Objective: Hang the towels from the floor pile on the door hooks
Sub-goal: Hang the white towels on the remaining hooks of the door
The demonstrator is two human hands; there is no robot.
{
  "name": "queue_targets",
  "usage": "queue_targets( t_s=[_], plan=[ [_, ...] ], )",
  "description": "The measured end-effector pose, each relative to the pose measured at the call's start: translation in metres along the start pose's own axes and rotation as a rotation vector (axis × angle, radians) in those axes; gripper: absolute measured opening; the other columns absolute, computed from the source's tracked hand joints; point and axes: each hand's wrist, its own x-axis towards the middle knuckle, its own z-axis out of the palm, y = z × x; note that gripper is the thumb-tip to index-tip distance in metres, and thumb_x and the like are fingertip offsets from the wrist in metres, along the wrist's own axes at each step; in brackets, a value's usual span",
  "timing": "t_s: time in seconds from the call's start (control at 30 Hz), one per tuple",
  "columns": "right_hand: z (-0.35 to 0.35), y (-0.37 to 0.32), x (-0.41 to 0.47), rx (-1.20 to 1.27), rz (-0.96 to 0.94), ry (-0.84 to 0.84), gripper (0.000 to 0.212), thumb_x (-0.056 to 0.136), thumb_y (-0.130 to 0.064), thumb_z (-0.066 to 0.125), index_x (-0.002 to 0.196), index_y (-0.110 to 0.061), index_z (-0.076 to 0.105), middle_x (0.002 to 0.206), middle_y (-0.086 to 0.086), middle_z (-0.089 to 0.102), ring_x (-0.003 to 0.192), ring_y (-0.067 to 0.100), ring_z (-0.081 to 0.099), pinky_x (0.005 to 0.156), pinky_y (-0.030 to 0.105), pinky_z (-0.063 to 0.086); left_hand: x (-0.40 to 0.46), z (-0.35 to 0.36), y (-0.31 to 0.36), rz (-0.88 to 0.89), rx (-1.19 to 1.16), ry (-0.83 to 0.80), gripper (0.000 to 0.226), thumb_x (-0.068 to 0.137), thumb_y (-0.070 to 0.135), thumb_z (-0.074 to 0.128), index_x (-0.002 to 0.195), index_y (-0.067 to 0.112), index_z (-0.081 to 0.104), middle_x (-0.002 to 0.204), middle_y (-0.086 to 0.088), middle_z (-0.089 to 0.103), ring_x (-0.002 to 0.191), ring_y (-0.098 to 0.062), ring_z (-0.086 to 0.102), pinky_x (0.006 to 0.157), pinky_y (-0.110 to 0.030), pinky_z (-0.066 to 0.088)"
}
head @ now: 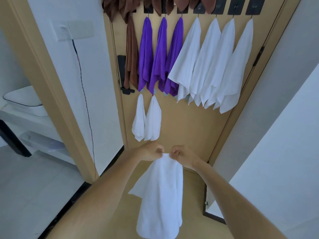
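Towel (160, 195), white, light and limp, hangs before the door (189, 135); our left hand (151, 152) and right hand (181, 155) pinch its top edge, best gripped there for hooking

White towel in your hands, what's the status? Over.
Left hand and right hand both pinch the white towel by its top edge. It hangs below the hooked towels on the door. Nothing in the way.

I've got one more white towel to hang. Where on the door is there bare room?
Bare door lies right of the two small white towels, below the four large white towels. The upper row is crowded. Both hands, left hand and right hand, pinch the held towel.
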Motion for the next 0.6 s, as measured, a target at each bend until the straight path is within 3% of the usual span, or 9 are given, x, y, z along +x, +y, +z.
queue_targets(
  t_s=[0.13,0.23,0.3,0.47,0.6],
  plan=[
    [0.009,-0.021,0.047,-0.059,-0.011,0.054,0.016,0.09,-0.018,0.053,0.078,-0.016,0.065,0.078,0.0,0.064,0.069,0.009,0.053,0.069,0.026,0.046,0.033,-0.035,-0.04,0.023,0.044,-0.002,0.015,0.094,0.016,0.047,0.085,0.015,0.059,0.084,0.007,0.055,0.085,-0.015,0.054,0.079,-0.029,0.045],
    [0.009,-0.034,0.079,-0.093,0.014,0.083,0.016,0.092,-0.016,0.051,0.084,-0.013,0.065,0.08,-0.002,0.062,0.066,0.005,0.051,0.059,0.012,0.04,0.058,-0.057,-0.061,0.033,0.072,0.03,0.017,0.092,0.016,0.047,0.079,0.02,0.058,0.086,0.006,0.058,0.091,-0.019,0.06,0.086,-0.036,0.049],
    [0.01,-0.036,0.099,-0.087,0.039,0.095,0.016,0.093,-0.017,0.05,0.082,-0.015,0.062,0.083,-0.001,0.062,0.065,0.006,0.053,0.058,0.012,0.039,0.073,-0.068,-0.072,0.026,0.048,0.037,0.018,0.09,0.014,0.046,0.077,0.019,0.058,0.082,0.005,0.06,0.091,-0.021,0.063,0.085,-0.039,0.051],
    [0.005,-0.035,0.151,-0.049,0.094,0.142,0.02,0.093,-0.016,0.046,0.088,-0.006,0.062,0.083,0.004,0.063,0.058,0.005,0.059,0.056,0.016,0.042,0.119,-0.093,-0.09,0.028,-0.066,0.04,0.021,0.088,0.004,0.042,0.087,0.004,0.063,0.079,-0.004,0.065,0.085,-0.019,0.067,0.07,-0.025,0.048],
    [-0.006,-0.026,0.197,-0.046,0.094,0.177,0.02,0.094,-0.016,0.045,0.088,-0.005,0.061,0.081,0.007,0.065,0.061,0.01,0.06,0.053,0.016,0.04,0.166,-0.11,-0.104,0.034,-0.068,0.049,0.021,0.088,0.003,0.041,0.09,0.001,0.062,0.092,-0.012,0.067,0.082,-0.016,0.069,0.077,-0.029,0.052]
  ],
)
